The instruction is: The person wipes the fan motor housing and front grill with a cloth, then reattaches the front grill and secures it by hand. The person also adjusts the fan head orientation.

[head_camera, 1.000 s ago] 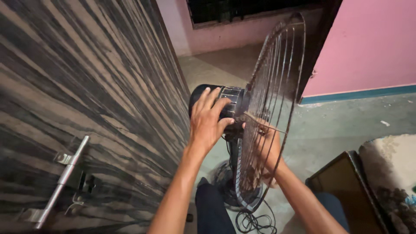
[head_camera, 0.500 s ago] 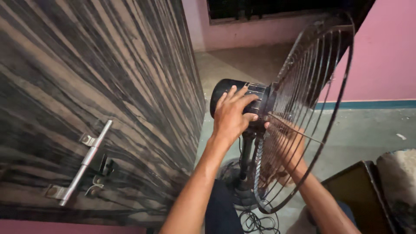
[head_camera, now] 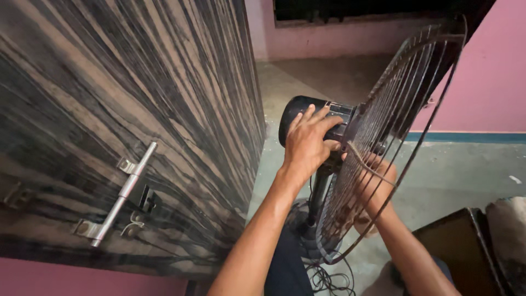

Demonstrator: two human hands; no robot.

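A pedestal fan stands on the floor in front of me, its black motor housing [head_camera: 298,112] pointing left. My left hand [head_camera: 308,143] grips the housing from behind. A round wire grille [head_camera: 408,104], dusty and dark, is fixed on the fan's front with no blade visible. My right hand [head_camera: 375,183] is behind the grille wires at the hub, fingers curled around the centre; what it holds is hidden by the wires. The fan's pole [head_camera: 319,197] runs down to a round base [head_camera: 298,225].
An open wooden door [head_camera: 137,126] with a striped grain and a metal bolt [head_camera: 123,192] fills the left. Pink walls [head_camera: 487,77] and a window lie beyond. A black cord [head_camera: 326,277] coils on the floor. A dark box [head_camera: 455,246] sits at lower right.
The view has shifted, so the fan and door sit further right and lower. Both hands have stayed at the fan's hub and housing.
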